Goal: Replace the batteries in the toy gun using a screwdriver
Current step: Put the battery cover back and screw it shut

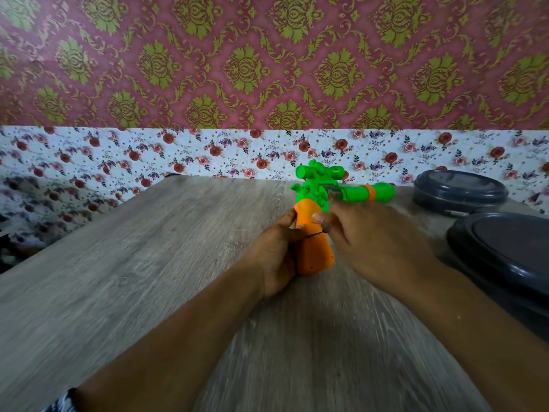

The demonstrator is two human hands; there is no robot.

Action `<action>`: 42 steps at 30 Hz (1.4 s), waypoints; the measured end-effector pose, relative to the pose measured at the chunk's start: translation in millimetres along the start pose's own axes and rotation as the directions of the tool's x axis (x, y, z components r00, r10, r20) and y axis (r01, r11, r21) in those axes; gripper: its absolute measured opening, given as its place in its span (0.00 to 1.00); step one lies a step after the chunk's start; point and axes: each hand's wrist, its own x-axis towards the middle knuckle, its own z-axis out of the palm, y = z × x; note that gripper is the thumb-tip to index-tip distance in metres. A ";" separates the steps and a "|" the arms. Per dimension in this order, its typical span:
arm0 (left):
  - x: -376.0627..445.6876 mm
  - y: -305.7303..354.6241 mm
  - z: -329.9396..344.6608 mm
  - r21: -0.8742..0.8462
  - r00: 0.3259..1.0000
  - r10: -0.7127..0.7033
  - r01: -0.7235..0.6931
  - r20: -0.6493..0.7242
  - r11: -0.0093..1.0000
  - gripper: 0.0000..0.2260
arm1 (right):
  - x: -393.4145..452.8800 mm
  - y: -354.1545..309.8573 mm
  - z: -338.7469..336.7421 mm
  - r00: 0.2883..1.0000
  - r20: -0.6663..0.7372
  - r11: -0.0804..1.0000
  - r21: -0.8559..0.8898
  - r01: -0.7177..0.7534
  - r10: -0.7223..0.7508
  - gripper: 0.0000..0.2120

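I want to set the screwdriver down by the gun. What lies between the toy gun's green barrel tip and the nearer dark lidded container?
In the head view, only bare wood-grain table top separates the green and orange plastic toy gun from the dark grey lidded container.

Grey wood-grain table (pixel 148 263) fills most of view. Two dark round lidded containers on right side: one far right (pixel 460 190), other nearer (pixel 505 248) and cut off by frame edge, pretty much next to each other. Far wall: pink-and-gold damask wallpaper (pixel 267 55) up top, white rose-print strip (pixel 118 150) below.
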 end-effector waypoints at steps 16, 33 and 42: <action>3.9 -3.3 -2.2 -0.030 1.000 0.010 -0.010 -0.004 1.000 0.22 | 1.2 -0.9 2.9 0.997 -0.069 0.999 0.001 0.042 -0.042 0.15; 10.2 -8.6 -9.4 0.039 0.999 0.021 -0.022 0.034 0.999 0.21 | -0.3 -8.1 3.8 0.988 -0.080 0.981 0.138 0.139 -0.129 0.07; 10.0 -10.9 -8.1 0.031 1.000 0.011 -0.012 0.028 0.999 0.21 | -0.6 -1.0 0.3 0.993 -0.118 0.990 0.139 0.012 0.004 0.17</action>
